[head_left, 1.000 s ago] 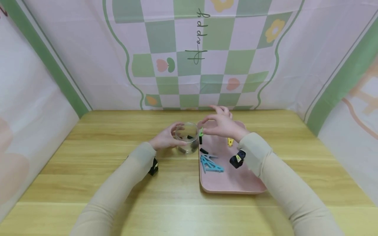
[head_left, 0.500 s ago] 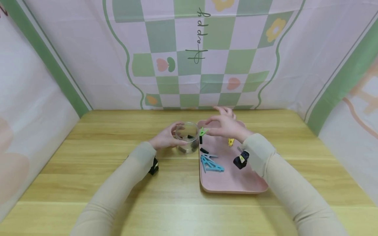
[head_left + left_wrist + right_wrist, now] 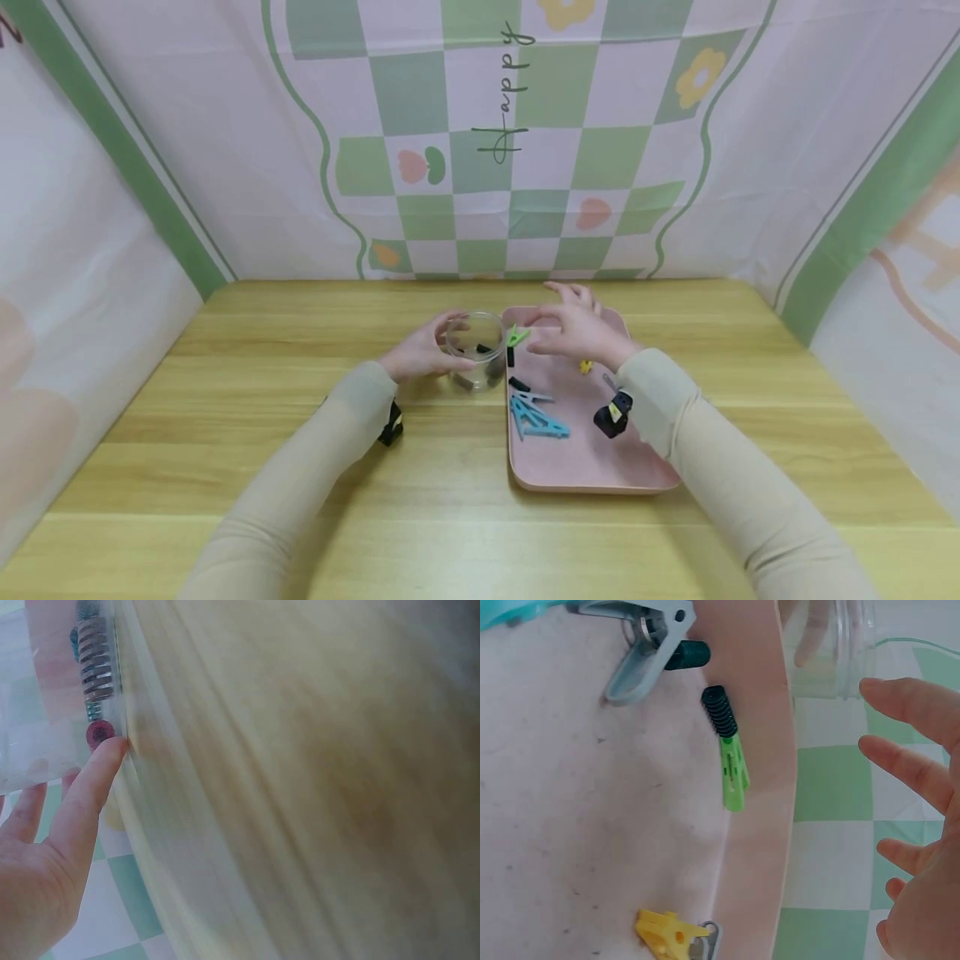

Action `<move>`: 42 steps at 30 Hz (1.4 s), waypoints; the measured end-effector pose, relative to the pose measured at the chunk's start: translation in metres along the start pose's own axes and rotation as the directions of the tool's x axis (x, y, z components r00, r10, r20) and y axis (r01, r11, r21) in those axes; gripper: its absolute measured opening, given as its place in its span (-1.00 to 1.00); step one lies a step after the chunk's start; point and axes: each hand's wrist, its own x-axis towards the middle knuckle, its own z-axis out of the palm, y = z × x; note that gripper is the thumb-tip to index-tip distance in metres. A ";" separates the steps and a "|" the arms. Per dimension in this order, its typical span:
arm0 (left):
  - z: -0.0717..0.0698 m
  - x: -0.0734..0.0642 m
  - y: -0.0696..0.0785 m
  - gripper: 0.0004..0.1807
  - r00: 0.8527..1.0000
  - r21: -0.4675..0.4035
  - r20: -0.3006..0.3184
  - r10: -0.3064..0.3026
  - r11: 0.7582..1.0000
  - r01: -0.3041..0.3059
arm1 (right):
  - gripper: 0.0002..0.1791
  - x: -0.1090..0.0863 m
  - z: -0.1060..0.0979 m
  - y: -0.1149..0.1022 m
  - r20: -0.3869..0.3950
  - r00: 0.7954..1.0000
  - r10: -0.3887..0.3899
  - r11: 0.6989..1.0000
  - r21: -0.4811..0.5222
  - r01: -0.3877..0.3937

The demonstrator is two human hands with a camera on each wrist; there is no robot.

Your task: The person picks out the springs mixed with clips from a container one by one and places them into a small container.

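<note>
My left hand [image 3: 422, 348] curls its thumb and fingers round a clear jar [image 3: 477, 385], which stands on the table just left of the pink tray. Several dark ridged pieces lie at its bottom; in the left wrist view a coiled dark piece [image 3: 95, 658] and a round red end [image 3: 100, 734] show through the wall. Over the tray's far part hovers my right hand [image 3: 581, 332], fingers spread, with nothing seen in them. Nearest to it is a green clothespin [image 3: 733, 772], beside a black ridged piece [image 3: 718, 711]. A yellow clip [image 3: 664, 934] is partly under the hand.
The pink tray [image 3: 592, 471] also holds blue clips [image 3: 543, 427], a grey-blue clip [image 3: 641, 664] and another black piece [image 3: 518, 384] by its left wall. A wooden table [image 3: 337, 517] lies beneath, with a patterned cloth [image 3: 480, 92] behind.
My right hand has shifted a little right and lower, away from the green clothespin, which shows more fully now. The left hand and jar have stayed put.
</note>
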 end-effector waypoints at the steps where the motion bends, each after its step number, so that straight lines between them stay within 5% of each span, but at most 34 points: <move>1: 0.000 0.000 0.000 -0.09 1.000 0.000 0.000 0.001 1.000 -0.001 | -0.61 0.000 0.001 0.001 0.004 1.000 0.001 1.000 -0.001 -0.001; 23: 0.002 -0.004 0.004 -0.10 1.000 -0.019 -0.011 -0.013 1.000 0.013 | -0.60 0.008 0.031 0.018 0.042 0.998 0.038 0.999 -0.004 -0.038; 42: 0.000 0.000 0.000 -0.08 1.000 -0.039 0.000 -0.004 0.999 0.004 | -0.62 0.017 0.039 0.011 0.097 0.995 0.023 0.997 -0.077 -0.016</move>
